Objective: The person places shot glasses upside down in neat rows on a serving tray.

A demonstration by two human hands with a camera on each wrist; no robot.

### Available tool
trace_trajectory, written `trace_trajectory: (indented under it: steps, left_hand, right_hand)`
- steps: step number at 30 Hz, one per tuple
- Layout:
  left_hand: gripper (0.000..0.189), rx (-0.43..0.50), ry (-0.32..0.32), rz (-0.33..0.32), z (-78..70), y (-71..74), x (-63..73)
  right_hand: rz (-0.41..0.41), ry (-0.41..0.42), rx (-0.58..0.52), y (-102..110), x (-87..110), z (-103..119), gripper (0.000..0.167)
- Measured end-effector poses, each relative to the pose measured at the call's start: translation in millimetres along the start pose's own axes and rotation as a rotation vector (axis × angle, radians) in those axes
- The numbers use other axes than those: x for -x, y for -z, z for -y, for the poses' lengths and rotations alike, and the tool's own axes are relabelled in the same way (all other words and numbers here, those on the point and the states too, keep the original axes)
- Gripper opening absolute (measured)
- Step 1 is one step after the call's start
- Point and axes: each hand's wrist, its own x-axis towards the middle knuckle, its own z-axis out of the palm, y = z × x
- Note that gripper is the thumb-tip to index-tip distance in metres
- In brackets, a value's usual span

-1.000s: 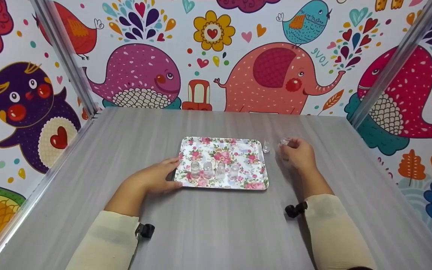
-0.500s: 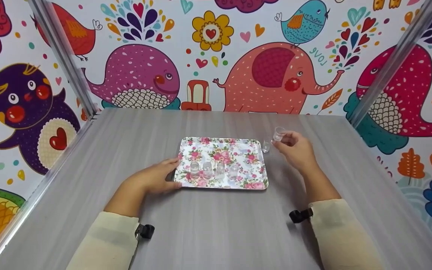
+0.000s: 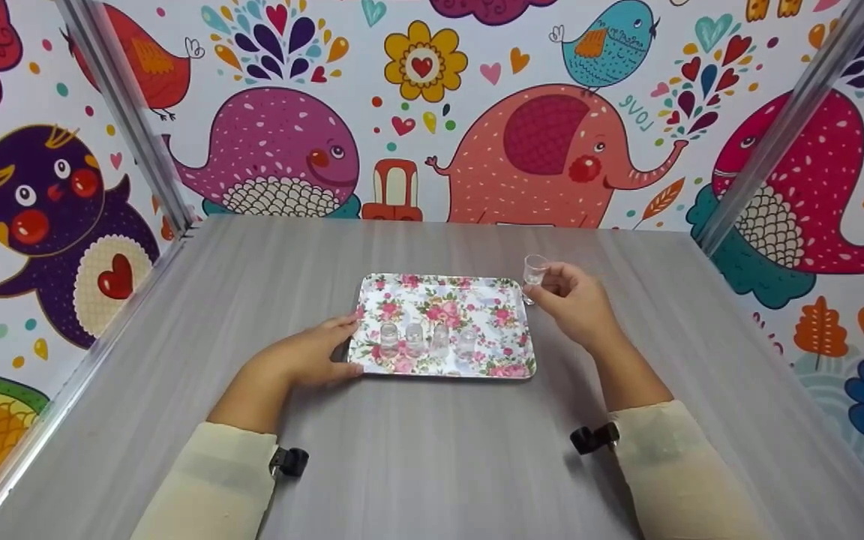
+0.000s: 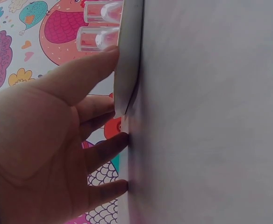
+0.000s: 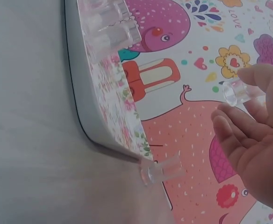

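A floral rectangular tray lies on the table, bearing several small clear shot glasses in a row near its front side. My left hand rests at the tray's left side, its thumb on the near corner and its straight fingers along the edge. Between the thumb and fingers of my right hand, a clear shot glass is pinched, raised off the table by the tray's far right corner. Another shot glass stands on the table just outside that corner, partly hidden by my right hand in the head view.
The grey table runs back to a wall printed with cartoon animals. Metal posts rise at the rear corners. Black wrist cameras sit at both cream sleeves.
My right hand has raised a shot glass from the table right of the tray and carried it left towards the tray's far right corner. My left hand and the tray have stayed put.
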Motion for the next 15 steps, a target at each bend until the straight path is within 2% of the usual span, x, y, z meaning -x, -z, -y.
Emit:
trace_trajectory:
  steps: [10,15]
  left_hand:
    - [0.086,0.002,0.006,-0.003,-0.3,0.3,0.5]
    - [0.086,0.002,0.003,-0.008,0.1,-0.5,-0.2]
  right_hand:
    - [0.053,0.045,-0.049,-7.0,6.6,7.3,0.039]
    - [0.06,0.109,-0.071,-9.9,7.8,7.1,0.037]
